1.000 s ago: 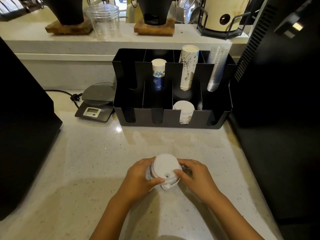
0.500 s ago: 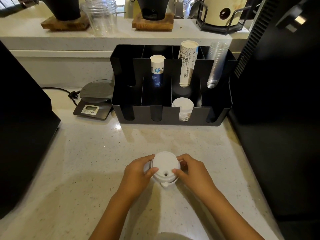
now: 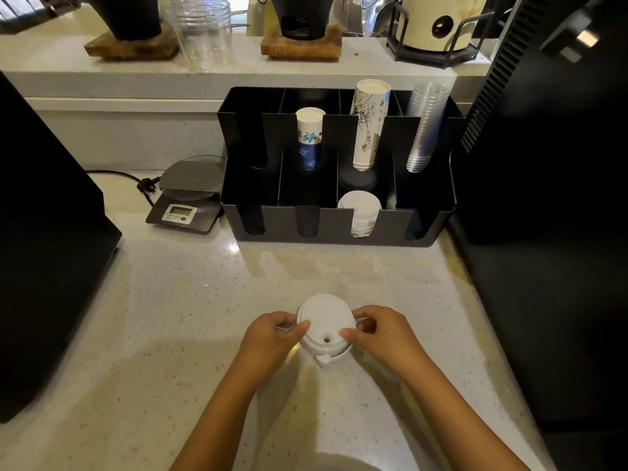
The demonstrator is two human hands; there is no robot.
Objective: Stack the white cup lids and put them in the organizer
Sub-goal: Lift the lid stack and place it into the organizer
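Note:
A stack of white cup lids (image 3: 325, 326) sits on the pale counter in front of me, a sip hole on its near side. My left hand (image 3: 270, 341) grips its left edge and my right hand (image 3: 382, 334) grips its right edge, thumbs resting on the top lid. Farther back stands the black organizer (image 3: 333, 226). Another stack of white lids (image 3: 360, 212) lies in its front row, third slot from the left. Its back row holds a blue-printed paper cup stack (image 3: 309, 137), a taller printed cup stack (image 3: 368, 124) and clear plastic cups (image 3: 424, 124).
A small digital scale (image 3: 188, 198) with a cord sits left of the organizer. Large black machines flank the counter at left (image 3: 40, 232) and right (image 3: 543, 232). A raised shelf behind holds a clear jar (image 3: 204, 32), wooden blocks and a cream canister in a black wire stand (image 3: 438, 22).
The lid stack and both hands have shifted slightly away from me toward the organizer. My grip on the stack's two sides stays the same.

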